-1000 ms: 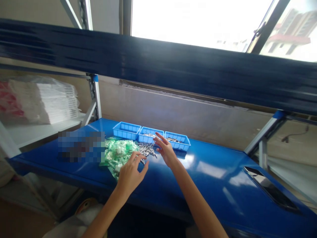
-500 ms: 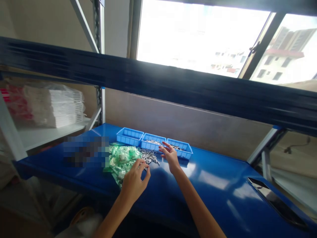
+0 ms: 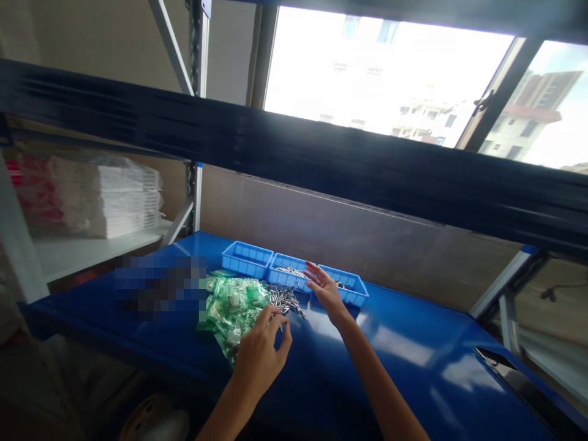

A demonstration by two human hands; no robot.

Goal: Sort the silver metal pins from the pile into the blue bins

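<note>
My left hand [image 3: 264,346] is bent in a pinch at the near side of a loose pile of thin silver metal pins [image 3: 287,299]. A small metal pin seems to show between its thumb and fingers, largely hidden. My right hand [image 3: 327,291] hovers palm-inward by the middle blue tray [image 3: 290,280], fingers apart, with nothing visible in it. More silver pins lie inside that tray. The right-hand blue tray [image 3: 356,296], partly covered by this hand, holds darker metal pieces. Green plastic bags [image 3: 236,306] with small pale contents lie left of the pile.
A third blue tray [image 3: 247,260] stands at the left of the row on the blue tabletop [image 3: 395,373]. A blurred-out dark item sits at the left. A dark, glossy flat object [image 3: 519,389] lies at the right edge. A blue shelf beam [image 3: 294,147] crosses above.
The view has shifted slightly, moving everything a little right and down. My right hand's fingers are straighter than before. My left hand keeps its pinch near the pile.
</note>
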